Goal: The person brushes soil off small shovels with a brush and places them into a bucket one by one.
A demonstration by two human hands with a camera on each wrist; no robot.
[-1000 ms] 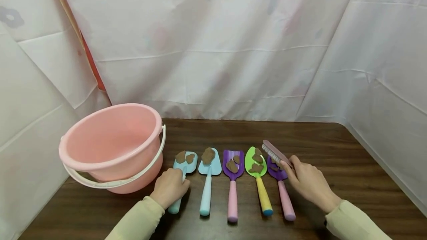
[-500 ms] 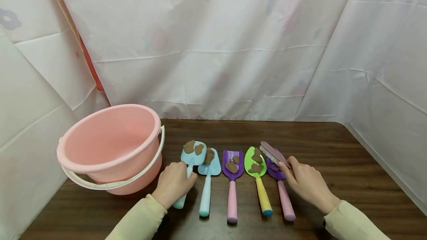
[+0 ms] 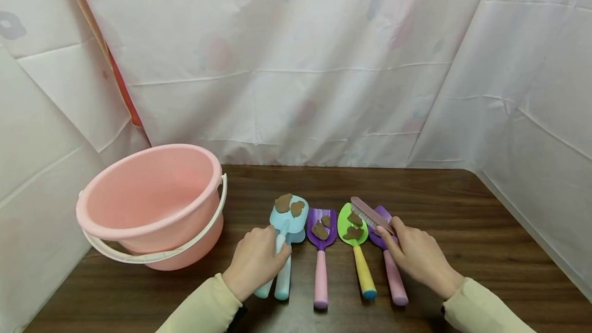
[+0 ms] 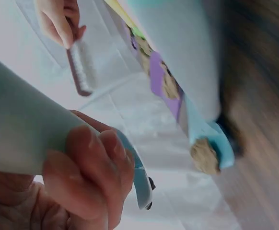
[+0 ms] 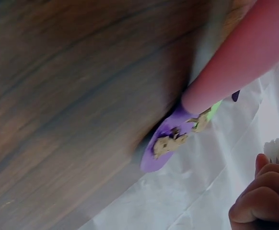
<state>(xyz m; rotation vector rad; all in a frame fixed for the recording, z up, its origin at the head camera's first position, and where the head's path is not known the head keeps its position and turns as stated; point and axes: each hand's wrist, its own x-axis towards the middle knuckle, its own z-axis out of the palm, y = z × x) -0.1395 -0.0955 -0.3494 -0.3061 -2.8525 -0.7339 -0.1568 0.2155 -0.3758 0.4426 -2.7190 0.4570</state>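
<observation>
My left hand (image 3: 257, 261) grips the handle of a light blue toy shovel (image 3: 278, 223), whose blade carries brown clumps (image 3: 283, 203). It is raised over a second light blue shovel (image 3: 283, 284), covering most of that blade in the head view. The left wrist view shows a clump (image 4: 205, 157) on the lower shovel. My right hand (image 3: 418, 256) holds a brush (image 3: 372, 213) with a mauve back and white bristles. The brush overlaps the green shovel (image 3: 364, 271) with the yellow handle and the right-hand purple shovel (image 3: 395, 281).
A purple shovel (image 3: 321, 279) with a pink handle lies mid-row, brown pieces on its blade. To the left stands a large pink bucket (image 3: 152, 243), its white handle hanging down in front. White curtains (image 3: 296, 66) surround the dark wooden table (image 3: 444, 189).
The left hand has lifted the light blue shovel off the table and moved it right, over its neighbour. The brush in the right hand has shifted slightly left.
</observation>
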